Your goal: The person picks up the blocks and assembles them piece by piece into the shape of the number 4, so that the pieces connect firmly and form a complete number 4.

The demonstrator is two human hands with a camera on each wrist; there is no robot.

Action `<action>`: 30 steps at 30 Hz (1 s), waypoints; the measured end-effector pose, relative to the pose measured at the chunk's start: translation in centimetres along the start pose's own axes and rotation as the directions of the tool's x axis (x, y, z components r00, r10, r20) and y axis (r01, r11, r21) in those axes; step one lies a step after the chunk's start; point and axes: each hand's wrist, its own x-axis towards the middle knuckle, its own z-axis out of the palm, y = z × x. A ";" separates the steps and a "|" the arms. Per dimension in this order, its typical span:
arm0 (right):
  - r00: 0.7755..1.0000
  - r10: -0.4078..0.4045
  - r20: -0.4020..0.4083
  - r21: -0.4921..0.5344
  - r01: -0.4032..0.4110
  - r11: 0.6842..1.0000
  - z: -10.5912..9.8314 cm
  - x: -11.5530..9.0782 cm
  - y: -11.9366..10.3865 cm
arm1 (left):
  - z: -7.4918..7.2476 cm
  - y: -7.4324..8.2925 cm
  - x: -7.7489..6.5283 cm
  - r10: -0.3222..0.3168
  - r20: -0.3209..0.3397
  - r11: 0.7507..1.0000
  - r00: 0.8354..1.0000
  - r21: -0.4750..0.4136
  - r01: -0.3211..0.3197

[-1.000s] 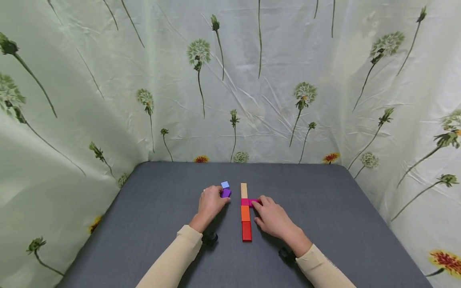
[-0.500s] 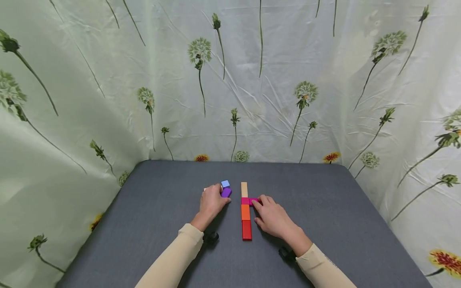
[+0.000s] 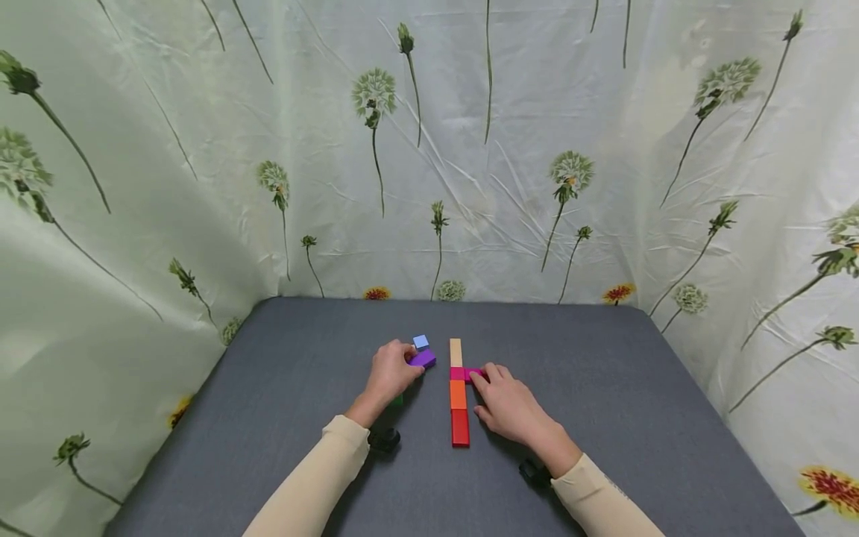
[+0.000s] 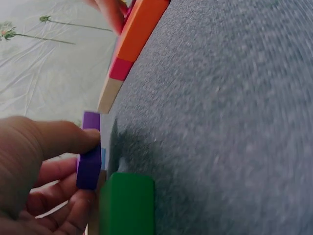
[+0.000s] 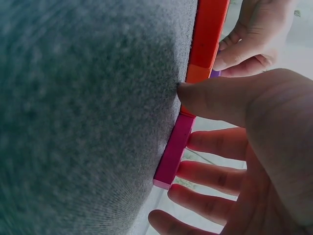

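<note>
In the head view my left hand (image 3: 391, 371) pinches a purple block (image 3: 424, 359) between thumb and fingers. The left wrist view has this purple block (image 4: 89, 149) standing off the table, beside a green block (image 4: 128, 203). My right hand (image 3: 511, 406) rests its fingers against a magenta block (image 3: 473, 375), its thumb held apart from that block. The magenta block (image 5: 173, 149) juts sideways from a straight row of blocks: tan (image 3: 455, 353), pink (image 3: 457, 374), orange (image 3: 458, 395) and red (image 3: 460, 428).
A light blue block (image 3: 420, 342) sits just beyond the left hand. Part of the green block (image 3: 397, 400) shows under the left wrist. A dark grey table (image 3: 322, 335) bears everything, and a flower-printed curtain (image 3: 503, 149) hangs behind and at both sides.
My left hand has drawn slightly back and left, and the purple block has turned and shifted a little right in its fingers. Green has come into sight under the wrist. The right hand stays put.
</note>
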 end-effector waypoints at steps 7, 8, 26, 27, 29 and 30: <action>1.000 0.016 0.015 0.014 -0.016 1.000 -0.1 0.0 0.0 | -0.6 -0.3 0.0 0.135 0.033 0.991 0.990 -0.011 -0.134; 1.000 0.016 0.016 0.014 -0.016 1.000 -0.1 0.0 0.0 | -0.7 -0.3 0.0 0.147 0.044 0.989 0.988 -0.010 -0.147; 1.000 0.015 0.016 -0.010 -0.015 1.000 0.1 0.1 -0.1 | 0.0 0.8 -0.4 0.256 0.202 0.960 0.945 0.063 -0.274; 1.000 0.014 0.016 -0.013 -0.014 1.000 0.2 0.1 -0.1 | 0.0 0.8 -0.4 0.254 0.206 0.960 0.945 0.063 -0.272; 1.000 0.015 0.017 -0.020 -0.014 1.000 0.2 0.1 -0.1 | 0.2 0.9 -0.4 0.250 0.213 0.962 0.945 0.061 -0.268; 1.000 0.015 0.016 -0.022 -0.014 1.000 0.2 0.1 -0.1 | 0.2 0.9 -0.4 0.243 0.218 0.963 0.945 0.059 -0.262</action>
